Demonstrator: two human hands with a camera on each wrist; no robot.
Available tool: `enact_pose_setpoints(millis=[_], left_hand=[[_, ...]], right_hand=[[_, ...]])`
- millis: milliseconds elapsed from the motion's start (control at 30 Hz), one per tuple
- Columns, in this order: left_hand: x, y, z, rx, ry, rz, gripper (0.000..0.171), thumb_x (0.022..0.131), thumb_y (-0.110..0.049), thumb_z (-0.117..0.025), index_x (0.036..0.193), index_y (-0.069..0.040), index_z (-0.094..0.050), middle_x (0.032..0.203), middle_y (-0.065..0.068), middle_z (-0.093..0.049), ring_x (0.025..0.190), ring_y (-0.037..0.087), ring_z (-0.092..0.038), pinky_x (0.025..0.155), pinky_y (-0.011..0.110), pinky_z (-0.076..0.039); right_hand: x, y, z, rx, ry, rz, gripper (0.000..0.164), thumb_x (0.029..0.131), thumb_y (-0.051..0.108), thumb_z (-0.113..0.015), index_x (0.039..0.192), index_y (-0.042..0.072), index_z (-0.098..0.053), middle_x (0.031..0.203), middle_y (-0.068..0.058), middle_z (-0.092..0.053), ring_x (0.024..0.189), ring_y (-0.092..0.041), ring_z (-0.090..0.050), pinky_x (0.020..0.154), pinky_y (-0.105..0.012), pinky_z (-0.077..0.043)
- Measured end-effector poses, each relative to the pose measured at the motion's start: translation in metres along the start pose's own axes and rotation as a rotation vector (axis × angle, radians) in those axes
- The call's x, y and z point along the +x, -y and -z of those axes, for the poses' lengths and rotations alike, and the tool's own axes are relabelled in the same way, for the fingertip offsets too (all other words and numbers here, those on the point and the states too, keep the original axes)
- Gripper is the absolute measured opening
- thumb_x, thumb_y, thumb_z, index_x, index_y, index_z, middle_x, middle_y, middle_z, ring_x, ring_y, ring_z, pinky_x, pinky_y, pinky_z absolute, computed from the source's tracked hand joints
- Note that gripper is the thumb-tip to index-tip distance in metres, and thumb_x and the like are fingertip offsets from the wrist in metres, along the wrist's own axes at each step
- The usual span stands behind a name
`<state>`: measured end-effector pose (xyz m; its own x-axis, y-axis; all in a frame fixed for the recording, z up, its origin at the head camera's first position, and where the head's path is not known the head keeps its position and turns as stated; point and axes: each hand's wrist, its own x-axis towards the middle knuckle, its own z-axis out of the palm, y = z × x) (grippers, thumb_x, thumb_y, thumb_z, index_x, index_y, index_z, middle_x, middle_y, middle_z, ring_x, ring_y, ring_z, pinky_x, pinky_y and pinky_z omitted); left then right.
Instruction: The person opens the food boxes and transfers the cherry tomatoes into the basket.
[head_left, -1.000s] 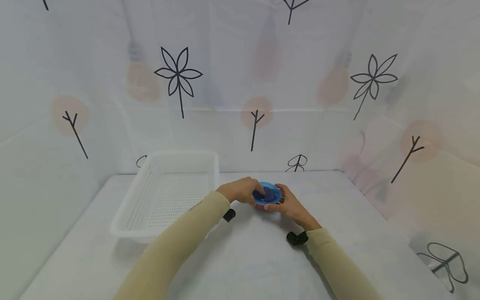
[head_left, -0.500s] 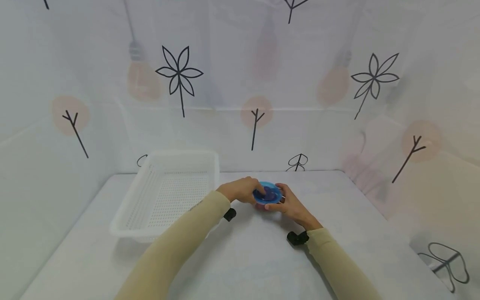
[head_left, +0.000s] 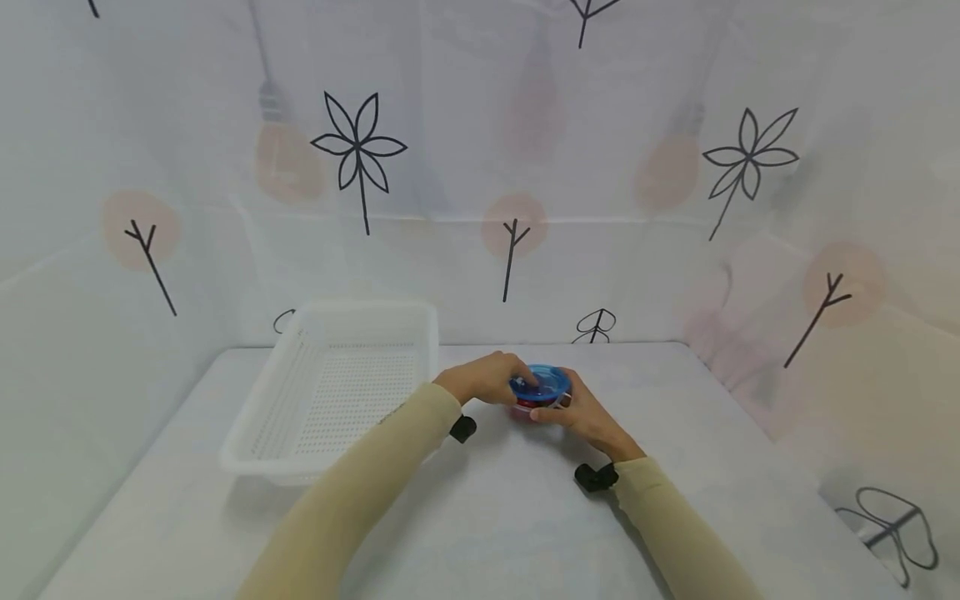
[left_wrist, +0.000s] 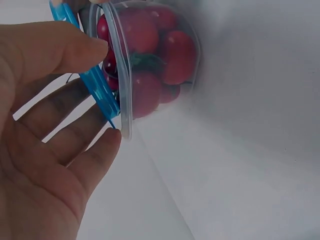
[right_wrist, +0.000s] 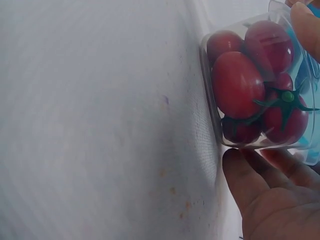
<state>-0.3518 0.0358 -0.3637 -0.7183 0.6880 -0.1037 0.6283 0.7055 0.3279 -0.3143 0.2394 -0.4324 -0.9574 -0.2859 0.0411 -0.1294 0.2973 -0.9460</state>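
Left hand (head_left: 483,379) pinching the blue lid (left_wrist: 102,95), right hand (head_left: 588,417) wrapped round the clear tub (left_wrist: 124,75) near the far edge of the desk (head_left: 487,517), I've just raised the lid's near side, baring tomatoes (right_wrist: 237,85); the tub seems partly uncovered

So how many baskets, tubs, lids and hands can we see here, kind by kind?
White basket: 1
Clear tub: 1
Blue lid: 1
Hands, left hand and right hand: 2
Total: 5
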Motion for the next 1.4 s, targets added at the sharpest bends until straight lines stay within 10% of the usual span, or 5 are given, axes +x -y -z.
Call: enact_pose_setpoints(millis=[400, 833, 1400], left_hand=[[0.001, -0.007, -0.005, -0.006, -0.041, -0.028, 0.046, 0.081, -0.020, -0.075, 0.126, -0.017, -0.062, 0.130, -0.003, -0.056, 0.121, 0.014, -0.046, 0.103, 0.032, -0.038], [0.001, -0.011, -0.007, 0.054, -0.032, -0.041, 0.045, 0.084, -0.023, -0.073, 0.127, -0.016, -0.061, 0.128, 0.000, -0.054, 0.117, 0.014, -0.048, 0.103, 0.031, -0.039], [-0.002, 0.000, 0.008, -0.081, -0.138, -0.041, 0.037, 0.090, -0.006, -0.058, 0.126, -0.014, -0.061, 0.122, 0.001, -0.062, 0.111, 0.017, -0.056, 0.095, 0.030, -0.046]], right_hand=[[0.008, -0.018, 0.001, -0.019, -0.021, 0.008, 0.095, 0.075, 0.026, -0.083, 0.144, 0.010, -0.020, 0.146, -0.014, -0.028, 0.137, -0.034, -0.028, 0.111, -0.052, -0.021], [-0.007, 0.015, -0.003, -0.003, 0.006, -0.020, 0.092, 0.078, 0.016, -0.079, 0.145, 0.002, -0.017, 0.146, -0.019, -0.027, 0.136, -0.038, -0.030, 0.110, -0.051, -0.025], [0.008, -0.013, -0.001, -0.067, -0.038, -0.049, 0.100, 0.076, 0.033, -0.081, 0.147, 0.011, -0.015, 0.152, -0.018, -0.025, 0.137, -0.042, -0.026, 0.109, -0.053, -0.026]])
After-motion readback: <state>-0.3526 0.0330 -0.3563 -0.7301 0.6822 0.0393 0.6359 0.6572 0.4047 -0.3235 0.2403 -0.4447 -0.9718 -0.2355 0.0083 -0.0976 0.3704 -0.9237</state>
